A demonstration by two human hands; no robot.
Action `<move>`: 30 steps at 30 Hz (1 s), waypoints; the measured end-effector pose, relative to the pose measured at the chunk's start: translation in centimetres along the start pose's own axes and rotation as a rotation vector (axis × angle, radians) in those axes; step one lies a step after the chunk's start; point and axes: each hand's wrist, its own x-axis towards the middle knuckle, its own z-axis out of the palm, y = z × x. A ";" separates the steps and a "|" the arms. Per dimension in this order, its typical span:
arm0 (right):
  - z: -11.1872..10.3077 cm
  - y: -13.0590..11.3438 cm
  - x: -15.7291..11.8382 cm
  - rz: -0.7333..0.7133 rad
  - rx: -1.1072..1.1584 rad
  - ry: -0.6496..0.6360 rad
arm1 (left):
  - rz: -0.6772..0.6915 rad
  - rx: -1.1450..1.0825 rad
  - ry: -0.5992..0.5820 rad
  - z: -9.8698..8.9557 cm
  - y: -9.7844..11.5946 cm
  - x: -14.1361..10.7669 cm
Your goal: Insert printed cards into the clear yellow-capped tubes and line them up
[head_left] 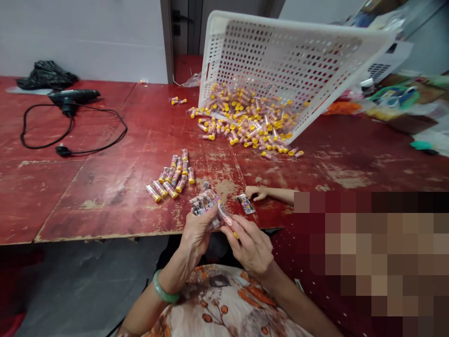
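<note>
In the head view, the person's left hand point(197, 236) is closed around a bunch of small clear packets point(203, 204), and it holds them up above the table edge, maybe so they stay together and do not slide. The right hand point(249, 248) is nearly closed too, and its fingers point(235, 225) pinch one yellow-capped tube point(227, 219) beside the packets. On the red table point(105, 210), a white plastic basket point(280, 61) leans over with its open side down, so a loose heap of tubes point(242, 117) spreads out at its mouth. Nearer the person, a smaller group of tubes point(171, 178) lies close together, which seems arranged by hand. Another person's hand point(256, 192) rests half curled on the table, just beside a single packet point(246, 204), and does not seem to grip it. A glue gun point(73, 97) lies far to the left with its cord.
</note>
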 end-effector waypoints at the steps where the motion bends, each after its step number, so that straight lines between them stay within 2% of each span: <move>1: 0.2 0.0 -0.3 -0.012 -0.024 -0.002 | 0.006 -0.010 -0.004 -0.1 -0.1 0.0; 4: 0.7 0.0 -0.7 -0.034 -0.028 0.002 | 0.001 -0.001 -0.018 -0.4 -0.5 0.0; 10: -0.1 0.6 0.1 0.130 0.445 -0.168 | -0.035 0.056 -0.074 -0.8 -0.5 0.0; 12: -0.4 0.7 0.5 0.217 0.496 -0.180 | -0.051 0.087 -0.111 -0.9 -0.3 -0.2; 17: -0.6 0.8 1.5 0.540 0.642 -0.199 | -0.125 0.165 -0.239 -1.0 -0.2 -1.0; 20: -0.4 0.6 2.0 0.650 0.760 -0.209 | -0.159 0.176 -0.271 -1.0 -0.2 -1.5; 22: -0.2 0.5 2.2 0.648 0.787 -0.196 | -0.164 0.180 -0.258 -1.0 -0.3 -1.6; 26: 0.2 0.4 2.2 0.535 0.731 -0.134 | -0.159 0.180 -0.171 -1.1 -0.4 -1.6; 30: 0.6 1.0 2.3 0.445 0.702 -0.157 | -0.184 0.196 -0.128 -1.2 -0.2 -1.2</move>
